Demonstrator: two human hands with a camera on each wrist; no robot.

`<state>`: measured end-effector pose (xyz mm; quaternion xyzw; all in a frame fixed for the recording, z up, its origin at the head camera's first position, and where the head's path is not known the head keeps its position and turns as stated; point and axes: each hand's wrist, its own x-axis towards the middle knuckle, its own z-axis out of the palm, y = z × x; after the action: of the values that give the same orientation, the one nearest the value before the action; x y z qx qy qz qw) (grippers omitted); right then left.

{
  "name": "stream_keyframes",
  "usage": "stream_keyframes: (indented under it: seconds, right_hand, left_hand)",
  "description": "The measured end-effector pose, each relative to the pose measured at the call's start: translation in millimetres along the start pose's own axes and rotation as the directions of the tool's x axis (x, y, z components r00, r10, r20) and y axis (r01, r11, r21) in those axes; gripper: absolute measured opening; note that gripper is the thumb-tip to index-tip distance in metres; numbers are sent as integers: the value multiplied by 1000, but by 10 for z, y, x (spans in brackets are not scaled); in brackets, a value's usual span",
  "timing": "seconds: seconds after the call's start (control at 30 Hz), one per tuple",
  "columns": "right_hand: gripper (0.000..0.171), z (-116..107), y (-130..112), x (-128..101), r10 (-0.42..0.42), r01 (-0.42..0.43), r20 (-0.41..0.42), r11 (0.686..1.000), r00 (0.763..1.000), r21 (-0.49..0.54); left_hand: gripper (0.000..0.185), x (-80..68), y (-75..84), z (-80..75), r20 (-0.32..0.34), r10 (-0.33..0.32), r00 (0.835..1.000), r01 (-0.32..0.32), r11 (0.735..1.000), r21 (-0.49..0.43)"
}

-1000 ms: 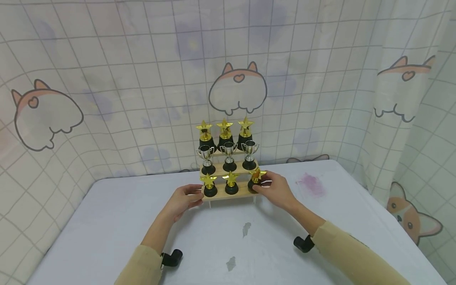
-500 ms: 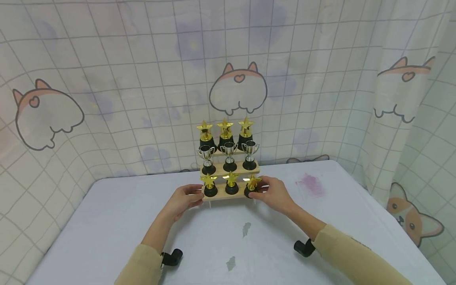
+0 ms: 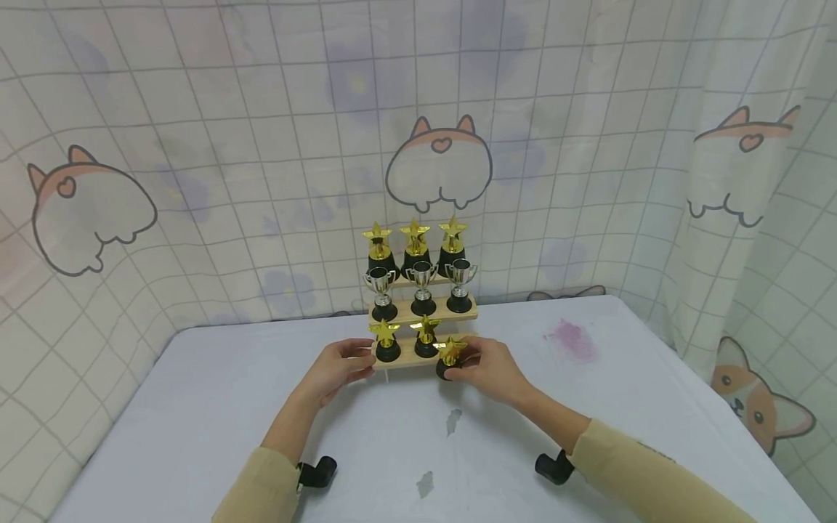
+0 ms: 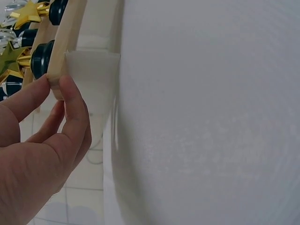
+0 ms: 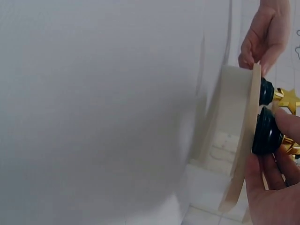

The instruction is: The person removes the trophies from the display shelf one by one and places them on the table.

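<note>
A three-tier wooden stand (image 3: 402, 359) holds three gold star trophies (image 3: 415, 248) on top and three silver cups (image 3: 421, 285) in the middle. Two gold star trophies (image 3: 386, 340) stand on the bottom shelf. My right hand (image 3: 472, 365) grips a third gold star trophy (image 3: 449, 354) by its black base (image 5: 265, 136), just off the shelf's front edge (image 5: 245, 140). My left hand (image 3: 356, 361) pinches the left end of the bottom shelf (image 4: 60, 70) between thumb and fingers (image 4: 75, 101).
The stand sits at the back of a white-covered table (image 3: 196, 407), close to a patterned curtain (image 3: 196, 181). A pink stain (image 3: 572, 338) lies to the right. Grey marks (image 3: 453, 420) lie in front. Black wrist mounts (image 3: 317, 472) hang under both sleeves.
My right hand has drawn the right-hand bottom trophy off its spot, leftward and toward me past the shelf's front edge. The left hand has stayed on the shelf end.
</note>
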<state>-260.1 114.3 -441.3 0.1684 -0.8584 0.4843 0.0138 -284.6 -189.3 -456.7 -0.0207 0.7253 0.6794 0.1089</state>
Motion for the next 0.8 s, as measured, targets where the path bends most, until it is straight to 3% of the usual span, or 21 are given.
stream_keyframes:
  seconds: [0.3, 0.57, 0.8]
  right_hand:
    - [40, 114, -26, -60, -41, 41, 9, 999, 999, 32]
    - [32, 212, -36, -83, -52, 50, 83, 998, 995, 26]
    - [38, 332, -45, -100, -71, 66, 156, 997, 985, 40]
  left_hand:
    - [45, -14, 16, 8, 2, -10, 1000, 10, 1000, -1]
    - [45, -5, 28, 7, 6, -11, 1000, 11, 1000, -1]
    - [45, -8, 17, -4, 19, -3, 1000, 3, 1000, -6]
